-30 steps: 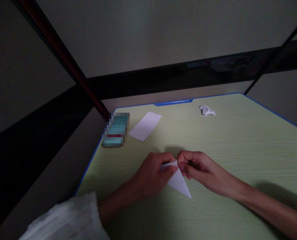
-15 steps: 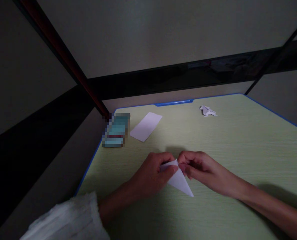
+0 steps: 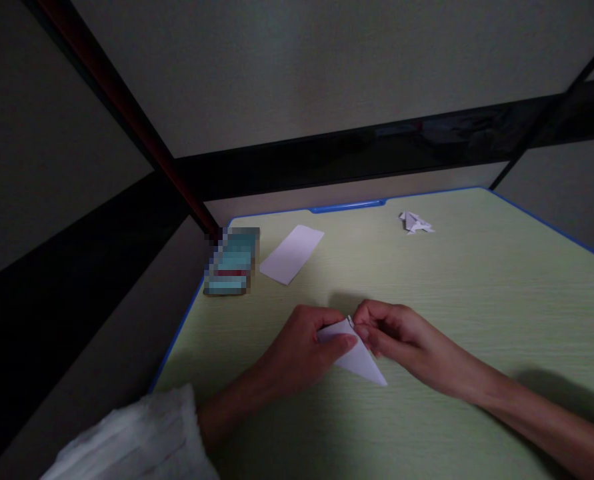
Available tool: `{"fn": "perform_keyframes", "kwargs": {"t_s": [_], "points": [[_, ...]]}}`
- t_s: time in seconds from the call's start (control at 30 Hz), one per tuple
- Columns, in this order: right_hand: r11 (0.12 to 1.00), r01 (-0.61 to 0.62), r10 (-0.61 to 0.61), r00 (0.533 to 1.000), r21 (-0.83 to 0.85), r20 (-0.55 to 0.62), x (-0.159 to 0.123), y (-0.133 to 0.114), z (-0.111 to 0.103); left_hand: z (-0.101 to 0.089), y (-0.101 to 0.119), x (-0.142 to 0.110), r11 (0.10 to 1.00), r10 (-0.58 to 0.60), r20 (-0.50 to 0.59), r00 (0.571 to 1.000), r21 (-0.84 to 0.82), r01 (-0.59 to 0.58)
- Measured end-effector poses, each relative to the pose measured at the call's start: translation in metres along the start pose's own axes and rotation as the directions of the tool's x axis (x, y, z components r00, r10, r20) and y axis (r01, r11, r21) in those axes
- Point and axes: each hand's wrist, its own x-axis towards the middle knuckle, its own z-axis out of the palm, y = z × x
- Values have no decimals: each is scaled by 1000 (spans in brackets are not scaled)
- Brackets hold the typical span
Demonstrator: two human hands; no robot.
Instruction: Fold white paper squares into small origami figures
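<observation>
A white folded paper (image 3: 359, 363) with a triangular lower part is held above the table. My left hand (image 3: 307, 343) is closed on its left side, thumb pressed flat across the front face. My right hand (image 3: 389, 327) pinches at the paper's upper right edge, near the top corner, with thumb and index finger together. The fingers of the left hand behind the paper are hidden. A pointed end of the paper hangs down to the right, below the right fingertips.
The pale green table (image 3: 477, 300) has a blue rim and a blue pen groove (image 3: 349, 206) at its far edge. A flat white paper sheet (image 3: 293, 255) lies beside a pixelated flat object (image 3: 233, 261) at left. A small folded paper figure (image 3: 415, 223) sits far right.
The paper's lower tip has risen slightly, and its top corner shows more between the hands. Both hands have shifted only a little; the things on the table stay put.
</observation>
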Motion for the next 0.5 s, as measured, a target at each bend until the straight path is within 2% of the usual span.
{"fn": "perform_keyframes", "kwargs": {"t_s": [0.17, 0.37, 0.5], "points": [[999, -20, 23, 997, -42, 68, -1, 1, -3, 1, 1, -1, 1000, -13, -1, 1000, 27, 13], [999, -8, 10, 999, -32, 46, -2, 3, -1, 0, 2, -2, 1000, 15, 5, 1000, 17, -15], [1000, -10, 11, 997, -16, 73, -3, 1, -1, 0, 1, -2, 999, 33, 23, 999, -4, -33]]}}
